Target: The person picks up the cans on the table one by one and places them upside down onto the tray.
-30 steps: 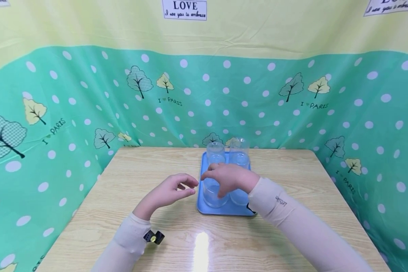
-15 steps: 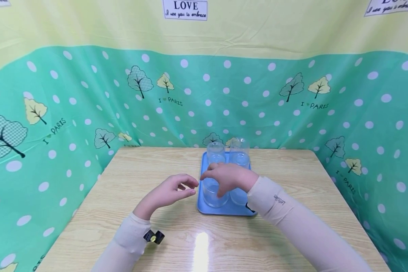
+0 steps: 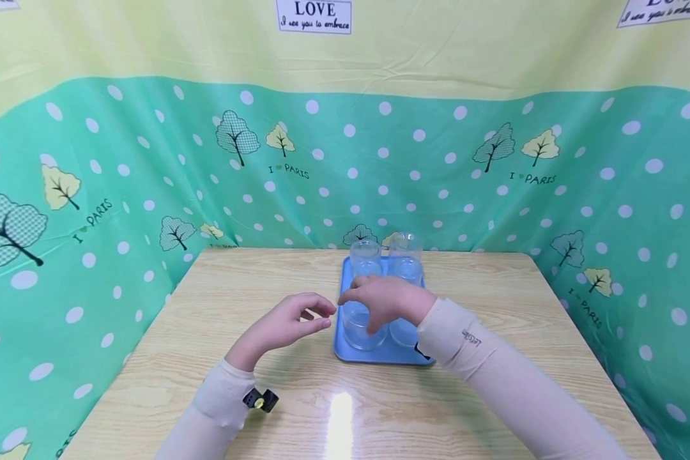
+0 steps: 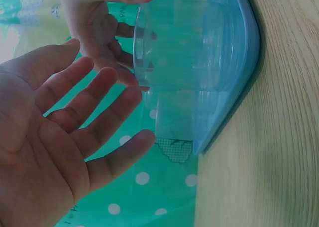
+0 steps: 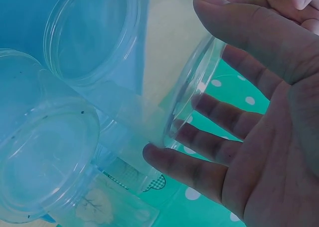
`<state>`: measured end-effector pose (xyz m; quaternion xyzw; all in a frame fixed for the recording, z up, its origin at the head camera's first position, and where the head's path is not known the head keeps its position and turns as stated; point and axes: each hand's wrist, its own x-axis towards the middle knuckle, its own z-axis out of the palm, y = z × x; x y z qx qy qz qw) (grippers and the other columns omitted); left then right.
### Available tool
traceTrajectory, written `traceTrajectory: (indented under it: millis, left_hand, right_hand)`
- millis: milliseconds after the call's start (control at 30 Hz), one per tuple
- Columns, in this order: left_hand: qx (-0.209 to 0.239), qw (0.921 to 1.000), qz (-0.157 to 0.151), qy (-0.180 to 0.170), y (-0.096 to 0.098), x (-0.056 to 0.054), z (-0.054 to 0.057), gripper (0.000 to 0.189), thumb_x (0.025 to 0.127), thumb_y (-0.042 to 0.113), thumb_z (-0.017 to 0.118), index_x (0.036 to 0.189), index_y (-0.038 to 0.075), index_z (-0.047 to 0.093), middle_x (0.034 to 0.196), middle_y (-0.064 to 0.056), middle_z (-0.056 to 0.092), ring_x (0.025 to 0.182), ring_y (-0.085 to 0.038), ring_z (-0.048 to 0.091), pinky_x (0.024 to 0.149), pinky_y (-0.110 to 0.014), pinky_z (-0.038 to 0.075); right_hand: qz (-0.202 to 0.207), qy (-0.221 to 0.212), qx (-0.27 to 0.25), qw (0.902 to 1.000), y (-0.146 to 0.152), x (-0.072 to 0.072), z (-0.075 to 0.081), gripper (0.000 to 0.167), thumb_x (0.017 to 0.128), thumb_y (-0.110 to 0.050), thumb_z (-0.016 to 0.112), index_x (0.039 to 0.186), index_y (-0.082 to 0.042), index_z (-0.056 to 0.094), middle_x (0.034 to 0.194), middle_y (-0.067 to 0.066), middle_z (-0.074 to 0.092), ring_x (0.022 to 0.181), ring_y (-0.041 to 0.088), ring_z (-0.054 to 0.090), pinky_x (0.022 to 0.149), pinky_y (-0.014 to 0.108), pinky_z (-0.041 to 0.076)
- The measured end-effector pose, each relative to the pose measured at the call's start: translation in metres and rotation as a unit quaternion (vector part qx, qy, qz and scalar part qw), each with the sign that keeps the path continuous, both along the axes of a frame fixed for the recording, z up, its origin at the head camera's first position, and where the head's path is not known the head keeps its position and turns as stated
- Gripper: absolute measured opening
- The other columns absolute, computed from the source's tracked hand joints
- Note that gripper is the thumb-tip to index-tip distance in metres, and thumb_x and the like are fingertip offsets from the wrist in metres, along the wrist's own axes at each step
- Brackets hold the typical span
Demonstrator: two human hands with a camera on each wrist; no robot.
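My right hand point(image 3: 386, 299) reaches over the front-left clear plastic jar point(image 3: 358, 335), which stands upright on a blue tray point(image 3: 382, 360). In the right wrist view, its thumb and spread fingers sit around the rim of this jar point(image 5: 167, 47); the far fingers show through the clear wall. My left hand point(image 3: 284, 324) hovers left of the tray with relaxed, parted fingers and holds nothing. The left wrist view has its palm point(image 4: 45, 152) apart from the jar point(image 4: 179, 47). Another clear jar point(image 3: 404, 333) stands front right, partly hidden by my right wrist.
More clear jars stand at the tray's back, one at back left point(image 3: 365, 252) and a taller-looking one at back right point(image 3: 405, 246). The tray rests on a wood-grain table point(image 3: 253, 275). A green dotted curtain point(image 3: 322, 172) hangs behind and along both sides.
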<state>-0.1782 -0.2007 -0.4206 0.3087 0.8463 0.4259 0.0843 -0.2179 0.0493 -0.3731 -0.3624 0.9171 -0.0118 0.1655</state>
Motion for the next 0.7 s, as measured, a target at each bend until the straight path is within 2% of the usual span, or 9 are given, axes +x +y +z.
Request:
traceTrajectory:
  millis: [267,400,500,700]
  left_hand:
    - [-0.005,1.0,0.002,0.002,0.0004,0.0005,0.0005,0.025,0.1,0.031,0.068,0.122,0.019,0.07,0.121,0.002,0.07,0.112,-0.02,0.066,0.095,-0.044,0.056]
    - [-0.007,1.0,0.0,0.004,0.0007,0.0006,0.0009,0.029,0.101,0.031,0.068,0.124,0.014,0.07,0.12,0.004,0.07,0.112,-0.018,0.066,0.094,-0.043,0.056]
    - [-0.008,1.0,-0.001,0.005,0.0008,0.0004,0.0006,0.032,0.101,0.03,0.068,0.125,0.01,0.069,0.12,0.003,0.07,0.112,-0.018,0.066,0.094,-0.043,0.056]
    - [-0.01,0.9999,-0.004,0.01,0.0008,-0.0004,-0.0022,0.029,0.101,0.029,0.067,0.125,0.012,0.069,0.123,-0.009,0.07,0.112,-0.021,0.067,0.094,-0.042,0.056]
  right_hand:
    - [-0.001,-0.002,-0.005,1.0,0.0013,0.0006,-0.0005,0.078,0.077,-0.029,0.091,0.145,-0.04,0.055,0.148,-0.001,0.051,0.121,0.022,0.056,0.081,0.038,0.059]
    - [-0.001,-0.004,-0.014,0.9999,0.0038,0.0006,-0.0012,0.079,0.077,-0.029,0.091,0.146,-0.039,0.054,0.149,-0.002,0.05,0.123,0.021,0.056,0.085,0.039,0.059]
    - [-0.003,-0.008,-0.023,0.9997,0.0053,0.0008,-0.0019,0.08,0.077,-0.029,0.092,0.147,-0.037,0.053,0.149,-0.001,0.05,0.124,0.022,0.055,0.087,0.041,0.059]
    - [-0.007,-0.016,-0.035,0.9993,0.0067,0.0022,-0.0027,0.08,0.078,-0.029,0.091,0.148,-0.035,0.052,0.151,0.0,0.047,0.13,0.025,0.051,0.09,0.043,0.059]
